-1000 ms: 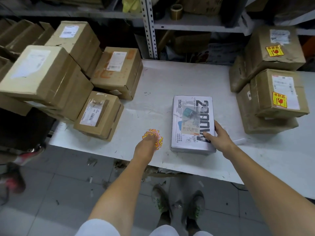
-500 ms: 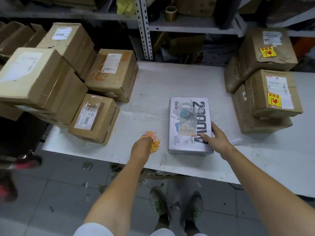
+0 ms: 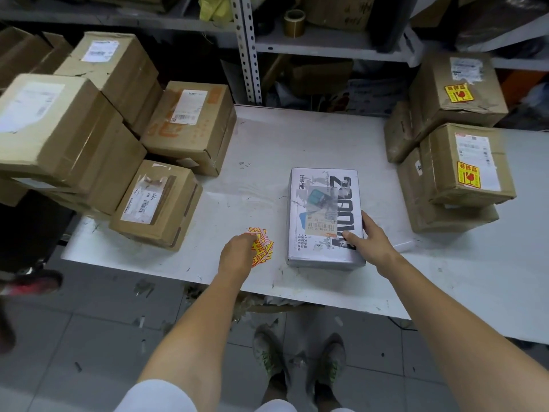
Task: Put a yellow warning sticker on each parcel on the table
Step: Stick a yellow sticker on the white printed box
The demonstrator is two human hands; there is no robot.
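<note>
A white bench (image 3: 267, 138) stands before metal shelving (image 3: 326, 47). At its middle lies a white parcel (image 3: 325, 215), the right hand (image 3: 367, 239) resting open on it. Left of the parcel, the left hand (image 3: 237, 257) fingers loose yellow stickers (image 3: 263, 248); its grip is hidden. Cardboard boxes (image 3: 190, 123) flank the parcel.

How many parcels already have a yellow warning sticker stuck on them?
2, both in the stack at the table's right end: the upper far box and the nearer box. The brown boxes under them show no sticker, though hidden faces might carry one.
</note>
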